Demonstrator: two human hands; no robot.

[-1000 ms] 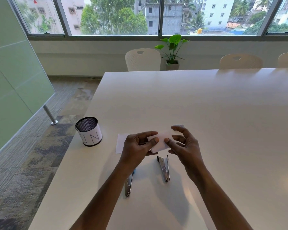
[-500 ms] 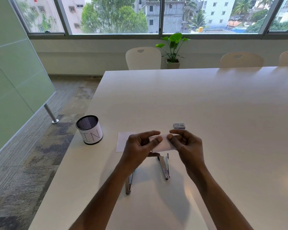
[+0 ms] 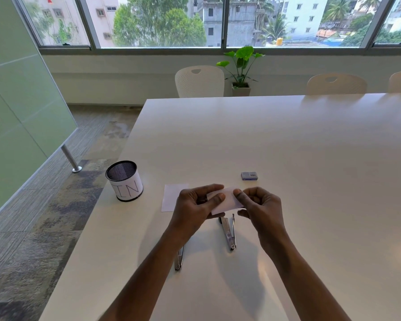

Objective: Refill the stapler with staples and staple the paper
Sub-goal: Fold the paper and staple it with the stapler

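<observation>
White paper, a small slip [image 3: 227, 202], is held just above the table [image 3: 310, 158] between both hands. The left hand [image 3: 195, 208] pinches its left end, thumb laid across the top face and the other fingers curled beneath. The right hand [image 3: 263, 208] pinches the right end with curled fingers. A second white sheet [image 3: 173, 196] lies flat on the table, partly hidden behind the left hand. Directly below the slip a metal stapler [image 3: 228, 231] rests on the table, its two arms slightly spread and its hinge end pointing toward the person. Another metal stapler [image 3: 179, 259] lies to its left, mostly covered by the left forearm. A small blue staple box [image 3: 249, 176] sits on the table beyond the right hand, apart from it. Near the table's left edge stands a black mesh pen cup [image 3: 124, 181] wrapped in a white label reading "IN". Beyond the far edge are pale chairs [image 3: 199, 82] and a potted plant [image 3: 241, 66] under the window.
</observation>
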